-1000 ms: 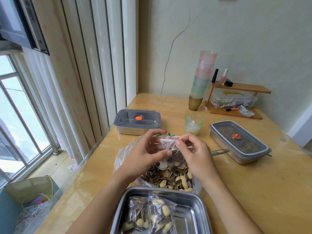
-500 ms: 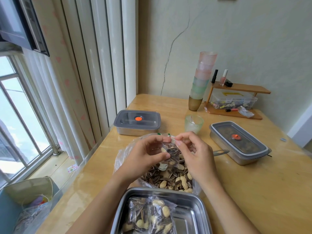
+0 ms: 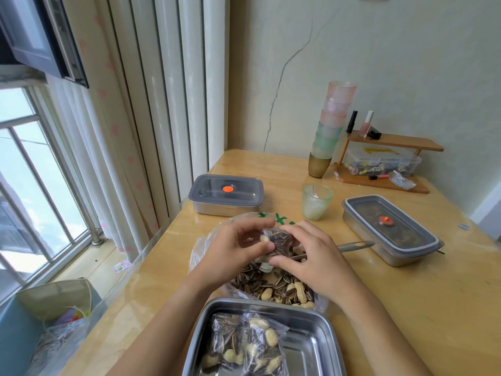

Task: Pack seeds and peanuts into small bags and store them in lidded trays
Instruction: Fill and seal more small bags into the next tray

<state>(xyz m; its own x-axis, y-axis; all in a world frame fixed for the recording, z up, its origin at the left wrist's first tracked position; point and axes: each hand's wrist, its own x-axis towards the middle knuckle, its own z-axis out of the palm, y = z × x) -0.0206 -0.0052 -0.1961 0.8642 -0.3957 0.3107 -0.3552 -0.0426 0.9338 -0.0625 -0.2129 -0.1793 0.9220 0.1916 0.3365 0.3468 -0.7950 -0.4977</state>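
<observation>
Trays, three: left lidded tray [image 3: 225, 196], right lidded tray [image 3: 390, 232], each with one orange knob, and one open tray [image 3: 311, 354] holding what look like two filled small bags [image 3: 244, 346]. One further small bag [image 3: 279, 238] is held by two hands, left hand [image 3: 233, 253] and right hand [image 3: 311, 256]; one large bag [image 3: 203, 249] of loose seeds and peanuts, one metal handle [image 3: 355, 245], one green cup [image 3: 317, 203]. One stack of cups [image 3: 334, 123], its number unclear; one wooden shelf [image 3: 401, 143] carrying two upright bottles [image 3: 366, 126], with one clear box [image 3: 382, 161] beneath; all on one tabletop [image 3: 406, 308].
</observation>
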